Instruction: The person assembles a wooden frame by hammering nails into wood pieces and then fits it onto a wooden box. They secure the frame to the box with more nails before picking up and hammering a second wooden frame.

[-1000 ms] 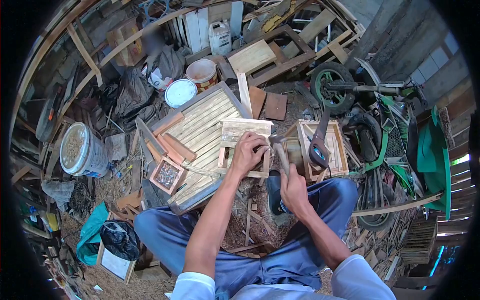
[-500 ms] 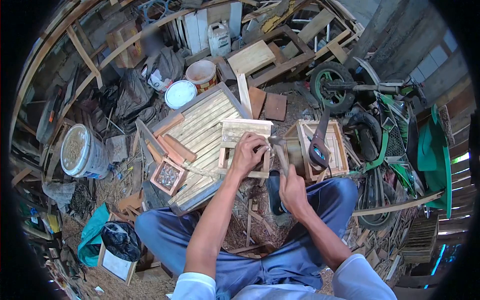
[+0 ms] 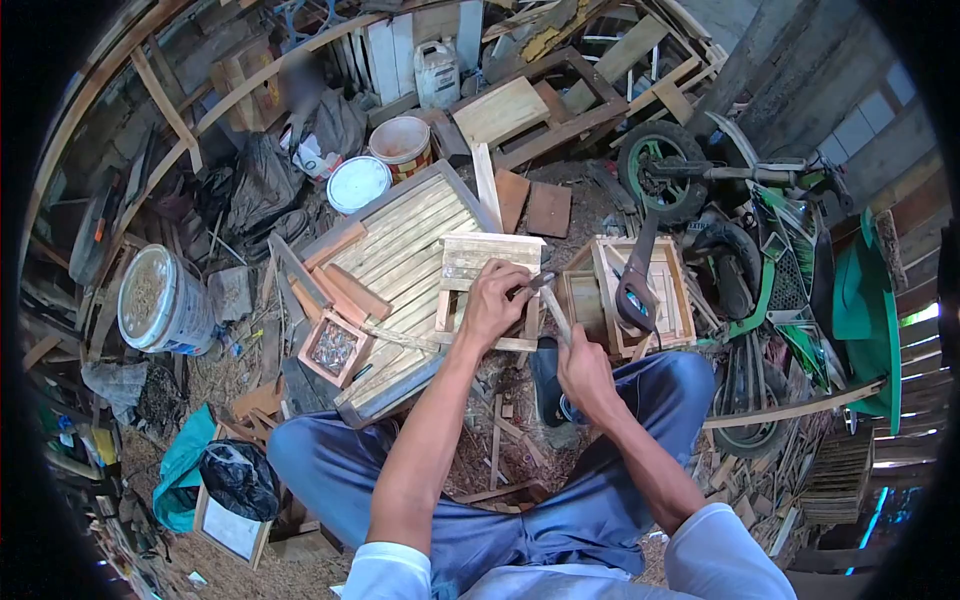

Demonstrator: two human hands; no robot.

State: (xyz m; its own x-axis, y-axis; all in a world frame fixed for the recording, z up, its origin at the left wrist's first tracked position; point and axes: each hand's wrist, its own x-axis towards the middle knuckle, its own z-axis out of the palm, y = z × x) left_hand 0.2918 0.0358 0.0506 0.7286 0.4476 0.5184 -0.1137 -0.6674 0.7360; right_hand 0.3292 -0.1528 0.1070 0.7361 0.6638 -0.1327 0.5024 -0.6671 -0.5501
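The left hand (image 3: 497,303) was on a small wooden frame (image 3: 490,262), which lay across the right edge of the slatted wooden surface (image 3: 420,238). The frame had pale slats on its far part and a gap in its near part. The thumb and fingers of the left hand were bent close to each other at the frame's right side, but I can't tell if that grip had something tiny in it. The right hand (image 3: 585,378) had its grip wrapped around the handle of a hammer (image 3: 557,315), and the hammer's head was right beside the left fingertips. Near the left edge of the surface, toward its near corner, was a little wooden box (image 3: 353,367) full of small shiny bits (image 3: 333,346). Some reddish wood pieces (image 3: 358,291) lay just past the box, along that same left edge. Past the right edge of the surface, well apart from the little box, was a bigger open wooden box (image 3: 684,292) with a saw (image 3: 636,300) across it. A tub with a white lid (image 3: 360,185) stood just beyond the far left edge of the surface. A green and black motorbike (image 3: 770,262) was off to the right.
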